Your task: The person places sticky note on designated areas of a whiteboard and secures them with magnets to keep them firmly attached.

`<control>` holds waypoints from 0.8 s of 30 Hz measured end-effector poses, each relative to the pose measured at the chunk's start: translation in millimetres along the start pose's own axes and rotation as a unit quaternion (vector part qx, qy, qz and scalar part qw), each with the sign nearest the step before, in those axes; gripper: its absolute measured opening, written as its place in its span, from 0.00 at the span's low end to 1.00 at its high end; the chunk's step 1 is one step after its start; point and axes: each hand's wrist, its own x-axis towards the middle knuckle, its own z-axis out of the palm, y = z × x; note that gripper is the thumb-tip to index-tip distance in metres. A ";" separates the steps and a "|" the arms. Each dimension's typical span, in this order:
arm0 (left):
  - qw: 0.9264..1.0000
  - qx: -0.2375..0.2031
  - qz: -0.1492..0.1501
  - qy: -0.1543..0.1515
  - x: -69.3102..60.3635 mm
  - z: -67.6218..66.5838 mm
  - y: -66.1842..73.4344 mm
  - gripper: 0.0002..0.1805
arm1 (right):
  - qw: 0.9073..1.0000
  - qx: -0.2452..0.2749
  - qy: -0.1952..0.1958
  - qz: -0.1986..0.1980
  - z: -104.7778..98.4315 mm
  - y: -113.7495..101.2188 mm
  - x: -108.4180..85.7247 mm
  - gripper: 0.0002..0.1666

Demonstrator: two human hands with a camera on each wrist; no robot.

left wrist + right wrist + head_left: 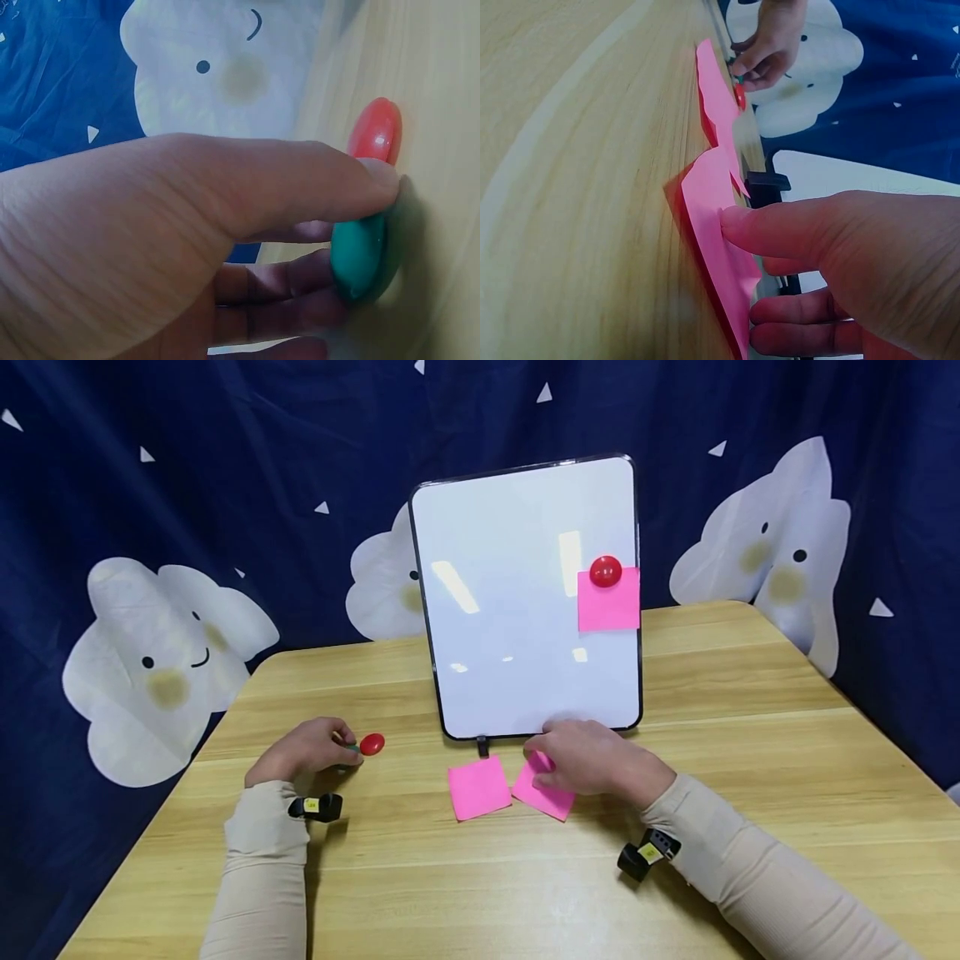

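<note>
At the left of the table, my left hand (311,749) grips a green round magnet (360,259) between thumb and fingers. Just beyond the thumb tip lies a red round magnet (372,744). In front of the whiteboard (517,610), my right hand (592,760) is at a pink sticky note (550,802), its thumb on the note's face and its fingertips at the edge. The right wrist view shows that edge bent up slightly. Beside it lies another pink sticky note (480,789). A third pink note (609,610) hangs on the whiteboard under a red magnet (606,572).
The whiteboard stands upright on the wooden table (465,893), with a small black foot (483,746) at its lower edge. Behind the table hangs a dark blue curtain (300,443) with white cloud shapes. A wrist camera is strapped to each sleeve.
</note>
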 end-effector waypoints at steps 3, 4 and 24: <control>1.000 0.002 -0.002 0.001 -1.6 -1.8 0.4 0.18 | 1.000 -0.001 0.000 0.000 0.5 0.1 0.4 0.14; 1.000 0.002 -0.002 0.003 -2.0 -2.4 0.5 0.18 | 1.000 -0.003 0.000 0.001 0.6 0.1 0.6 0.14; 0.991 0.005 0.064 0.120 6.2 -1.5 11.6 0.21 | 1.000 -0.006 0.005 0.011 1.6 2.9 -0.1 0.12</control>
